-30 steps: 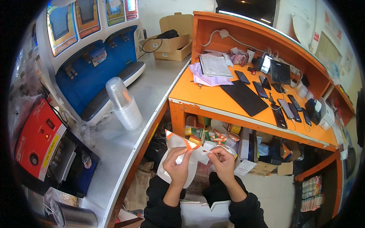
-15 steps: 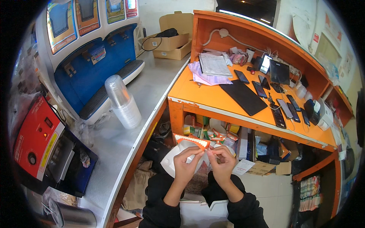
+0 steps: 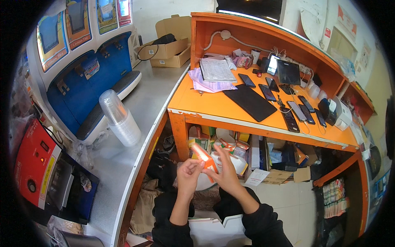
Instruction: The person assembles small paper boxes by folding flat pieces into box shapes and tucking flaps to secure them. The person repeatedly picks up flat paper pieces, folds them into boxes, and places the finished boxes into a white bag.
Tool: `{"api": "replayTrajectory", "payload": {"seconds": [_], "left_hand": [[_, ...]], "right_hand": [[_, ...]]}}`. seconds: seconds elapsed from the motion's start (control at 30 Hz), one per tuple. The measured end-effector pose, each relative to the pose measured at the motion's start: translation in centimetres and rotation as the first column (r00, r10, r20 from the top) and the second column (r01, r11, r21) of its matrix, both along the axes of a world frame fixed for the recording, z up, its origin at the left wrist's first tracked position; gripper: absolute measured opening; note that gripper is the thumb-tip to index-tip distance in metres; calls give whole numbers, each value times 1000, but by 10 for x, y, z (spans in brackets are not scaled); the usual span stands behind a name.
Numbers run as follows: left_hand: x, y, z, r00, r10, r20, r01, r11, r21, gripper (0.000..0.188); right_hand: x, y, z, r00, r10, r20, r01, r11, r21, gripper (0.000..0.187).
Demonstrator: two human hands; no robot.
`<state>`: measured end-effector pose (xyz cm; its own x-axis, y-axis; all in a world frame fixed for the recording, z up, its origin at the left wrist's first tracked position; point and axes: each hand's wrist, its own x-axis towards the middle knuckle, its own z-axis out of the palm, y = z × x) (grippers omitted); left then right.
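The left hand [image 3: 188,174] pinches the orange-and-white paper [image 3: 207,159], apparently to steady it. Beside that pinch, the right hand [image 3: 228,178] spreads its fingers; whether it grips cannot be told.

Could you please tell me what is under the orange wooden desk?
Small green-and-orange cartons and a brown cardboard box show there. The right hand and held orange-and-white paper cover some cartons; what lies behind cannot be seen.
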<state>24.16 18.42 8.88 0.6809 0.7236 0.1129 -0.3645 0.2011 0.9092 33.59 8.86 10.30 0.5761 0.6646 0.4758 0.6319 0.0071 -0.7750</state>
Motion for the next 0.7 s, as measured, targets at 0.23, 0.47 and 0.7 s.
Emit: {"api": "replayTrajectory", "payload": {"seconds": [0.23, 0.47, 0.7], "left_hand": [[0, 3, -24, 840, 344, -419, 93, 671, 736, 26], [-6, 4, -16, 783, 326, -530, 155, 723, 673, 27], [-4, 3, -5, 850, 398, -346, -1, 658, 753, 24]], "right_hand": [[59, 6, -62, 985, 148, 91, -36, 685, -728, 39], [190, 19, -155, 732, -567, -377, 415, 811, -413, 47], [164, 10, -140, 840, -216, -498, -104, 836, -538, 60]]}}
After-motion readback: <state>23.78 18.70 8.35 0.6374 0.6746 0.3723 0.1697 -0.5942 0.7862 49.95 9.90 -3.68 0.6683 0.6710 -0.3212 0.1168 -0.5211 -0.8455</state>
